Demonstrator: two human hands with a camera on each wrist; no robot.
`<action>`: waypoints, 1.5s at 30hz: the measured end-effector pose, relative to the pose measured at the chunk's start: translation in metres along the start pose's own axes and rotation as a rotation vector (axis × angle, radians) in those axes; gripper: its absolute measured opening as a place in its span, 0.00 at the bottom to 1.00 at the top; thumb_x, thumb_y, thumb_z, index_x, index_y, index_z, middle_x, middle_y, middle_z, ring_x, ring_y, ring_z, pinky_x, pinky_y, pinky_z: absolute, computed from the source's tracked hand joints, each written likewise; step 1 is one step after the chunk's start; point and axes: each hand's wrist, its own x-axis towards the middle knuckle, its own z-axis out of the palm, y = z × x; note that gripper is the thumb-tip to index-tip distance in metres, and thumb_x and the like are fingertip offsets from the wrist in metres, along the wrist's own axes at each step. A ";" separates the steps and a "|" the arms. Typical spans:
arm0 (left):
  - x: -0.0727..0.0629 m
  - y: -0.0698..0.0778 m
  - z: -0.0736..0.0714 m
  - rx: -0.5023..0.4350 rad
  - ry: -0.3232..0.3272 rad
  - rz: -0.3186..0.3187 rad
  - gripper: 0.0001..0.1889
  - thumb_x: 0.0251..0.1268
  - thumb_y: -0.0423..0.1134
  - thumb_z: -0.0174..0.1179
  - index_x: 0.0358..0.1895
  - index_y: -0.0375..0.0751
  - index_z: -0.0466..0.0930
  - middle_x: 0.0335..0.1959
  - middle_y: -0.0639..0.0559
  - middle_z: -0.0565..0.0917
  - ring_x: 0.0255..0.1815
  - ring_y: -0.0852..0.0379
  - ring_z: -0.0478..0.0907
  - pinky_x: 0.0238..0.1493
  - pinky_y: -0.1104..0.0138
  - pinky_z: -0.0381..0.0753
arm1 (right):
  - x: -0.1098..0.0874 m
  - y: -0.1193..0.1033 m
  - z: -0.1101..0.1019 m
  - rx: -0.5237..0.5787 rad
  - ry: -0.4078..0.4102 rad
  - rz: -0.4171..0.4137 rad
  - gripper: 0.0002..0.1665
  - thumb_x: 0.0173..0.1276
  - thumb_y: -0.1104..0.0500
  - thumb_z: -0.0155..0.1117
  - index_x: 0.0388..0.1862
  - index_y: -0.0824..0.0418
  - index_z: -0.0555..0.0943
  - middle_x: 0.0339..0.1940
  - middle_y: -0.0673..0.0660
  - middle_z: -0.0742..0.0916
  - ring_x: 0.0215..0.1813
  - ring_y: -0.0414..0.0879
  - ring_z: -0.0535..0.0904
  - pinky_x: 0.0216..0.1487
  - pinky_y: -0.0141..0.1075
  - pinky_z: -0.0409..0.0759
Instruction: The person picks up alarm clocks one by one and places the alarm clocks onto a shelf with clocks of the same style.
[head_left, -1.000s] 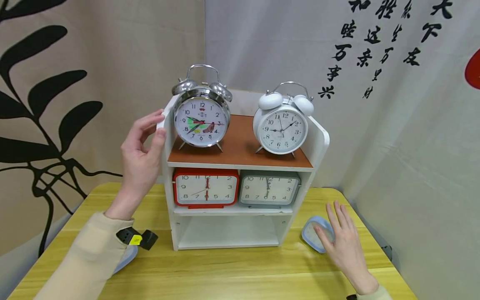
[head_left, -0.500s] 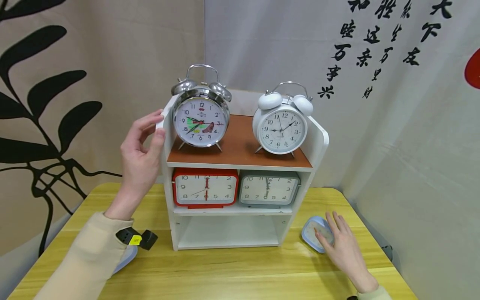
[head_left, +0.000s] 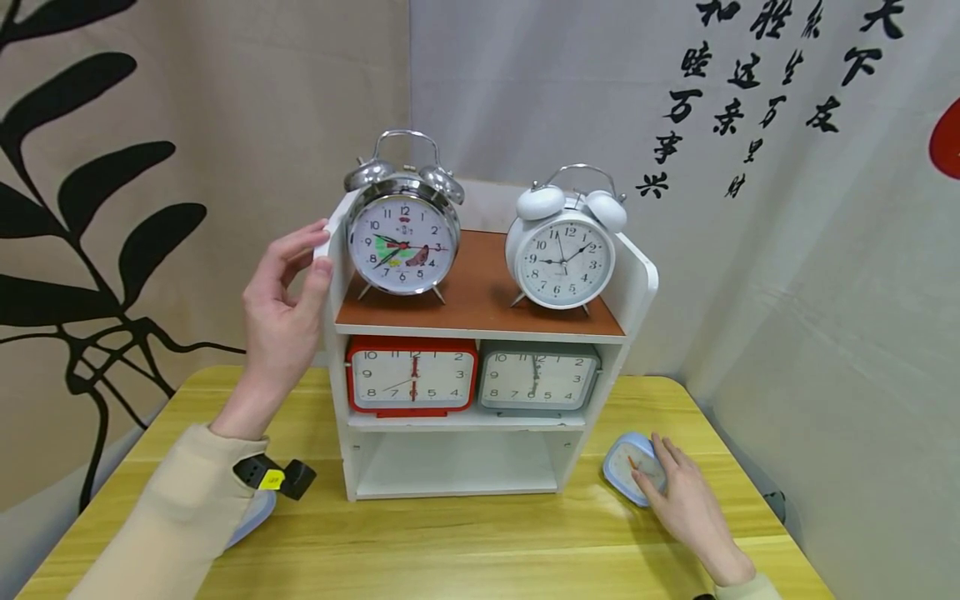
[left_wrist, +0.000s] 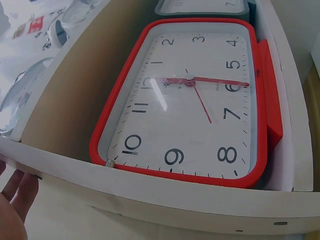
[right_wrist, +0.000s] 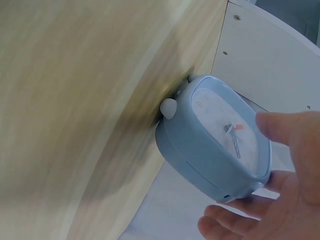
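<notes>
My left hand holds the upper left side panel of a small white shelf, fingers at its edge and thumb below them. At the right, my right hand is beside a light blue alarm clock lying on the table. In the right wrist view, the thumb is at the rim of the clock's face and the other fingers reach along its far side; firm contact cannot be made out. On the shelf's brown top stand a silver twin-bell alarm clock and a white twin-bell alarm clock.
A red rectangular clock and a grey-green one fill the middle level, above a bare bottom level. Another pale blue object lies partly hidden under my left forearm. The wooden table stands before a printed curtain.
My right hand has lowered and its fingers have come in around the light blue alarm clock's right side. My left hand stays on the shelf, and the clocks have not moved.
</notes>
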 end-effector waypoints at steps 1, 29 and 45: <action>0.000 0.000 0.000 0.000 0.000 0.000 0.18 0.78 0.33 0.55 0.64 0.28 0.76 0.67 0.66 0.81 0.60 0.64 0.81 0.53 0.82 0.85 | 0.000 0.000 0.000 0.002 -0.005 0.004 0.42 0.74 0.54 0.69 0.76 0.77 0.67 0.71 0.82 0.76 0.69 0.81 0.74 0.65 0.72 0.76; -0.001 0.000 0.002 -0.023 -0.009 -0.008 0.18 0.78 0.34 0.55 0.64 0.28 0.76 0.67 0.66 0.81 0.60 0.64 0.81 0.51 0.82 0.86 | -0.018 -0.012 -0.001 -0.002 0.202 -0.056 0.33 0.62 0.62 0.79 0.65 0.70 0.82 0.45 0.63 0.88 0.35 0.47 0.83 0.29 0.35 0.79; 0.000 0.000 0.000 0.004 -0.002 -0.009 0.18 0.78 0.34 0.55 0.64 0.28 0.76 0.68 0.64 0.81 0.60 0.65 0.81 0.50 0.82 0.85 | -0.032 -0.028 -0.021 0.070 0.440 -0.164 0.40 0.49 0.70 0.83 0.65 0.65 0.83 0.45 0.59 0.88 0.36 0.44 0.83 0.36 0.18 0.77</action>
